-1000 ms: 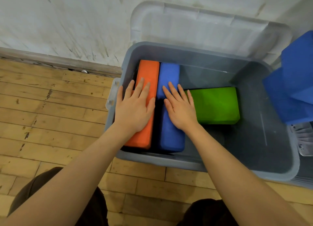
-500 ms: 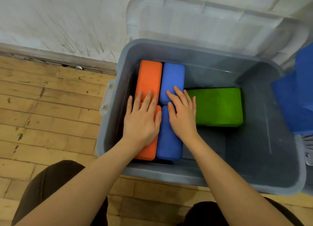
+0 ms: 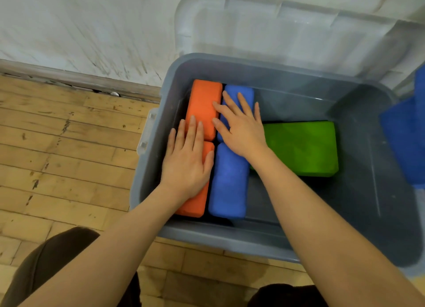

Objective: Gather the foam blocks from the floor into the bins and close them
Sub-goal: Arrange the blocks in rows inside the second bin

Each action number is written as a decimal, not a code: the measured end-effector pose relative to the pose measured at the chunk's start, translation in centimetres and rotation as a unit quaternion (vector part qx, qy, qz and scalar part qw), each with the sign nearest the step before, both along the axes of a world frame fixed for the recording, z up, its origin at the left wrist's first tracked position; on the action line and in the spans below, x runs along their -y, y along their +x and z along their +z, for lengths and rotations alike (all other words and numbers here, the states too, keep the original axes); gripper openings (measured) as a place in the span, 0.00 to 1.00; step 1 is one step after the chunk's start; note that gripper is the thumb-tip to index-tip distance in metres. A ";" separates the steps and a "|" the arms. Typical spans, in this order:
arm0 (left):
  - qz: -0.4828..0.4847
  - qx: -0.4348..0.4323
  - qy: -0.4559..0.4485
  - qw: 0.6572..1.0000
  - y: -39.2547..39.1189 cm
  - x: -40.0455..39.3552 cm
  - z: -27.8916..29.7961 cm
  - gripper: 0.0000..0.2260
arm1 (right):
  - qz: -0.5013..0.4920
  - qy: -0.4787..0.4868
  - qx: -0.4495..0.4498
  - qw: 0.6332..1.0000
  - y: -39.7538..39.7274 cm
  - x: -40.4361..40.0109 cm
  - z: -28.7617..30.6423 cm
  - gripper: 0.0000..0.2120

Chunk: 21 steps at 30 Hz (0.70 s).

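Head view: both hands lie flat, fingers straight and gripping nothing, inside the grey bin (image 3: 379,214). The left hand (image 3: 186,161) presses the near orange block (image 3: 195,205); the right hand (image 3: 241,127) spans the far orange block (image 3: 202,102) and far blue block (image 3: 243,92). A near blue block (image 3: 227,182) and green block (image 3: 303,148) sit alongside. Packing looks under way; next, probably more blocks, then lowering the open lid (image 3: 287,30).

A worn room: scuffed white wall (image 3: 92,26), scratched wooden floorboards (image 3: 69,157).
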<state>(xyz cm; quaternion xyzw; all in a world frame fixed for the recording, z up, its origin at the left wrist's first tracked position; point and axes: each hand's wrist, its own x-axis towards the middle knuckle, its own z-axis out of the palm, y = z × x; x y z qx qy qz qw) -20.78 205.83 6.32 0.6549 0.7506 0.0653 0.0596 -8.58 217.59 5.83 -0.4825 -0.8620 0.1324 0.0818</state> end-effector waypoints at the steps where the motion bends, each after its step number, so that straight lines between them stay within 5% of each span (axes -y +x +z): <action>1: -0.002 -0.004 -0.002 1.000 -0.1 0.0 0.0 0.30 | -0.002 -0.001 -0.005 1.000 0.0 -0.1 -0.1 0.22; 21: 0.000 -0.016 -0.015 1.000 -0.2 -0.4 0.5 0.30 | -0.029 0.004 -0.137 0.990 2.2 1.0 1.1 0.21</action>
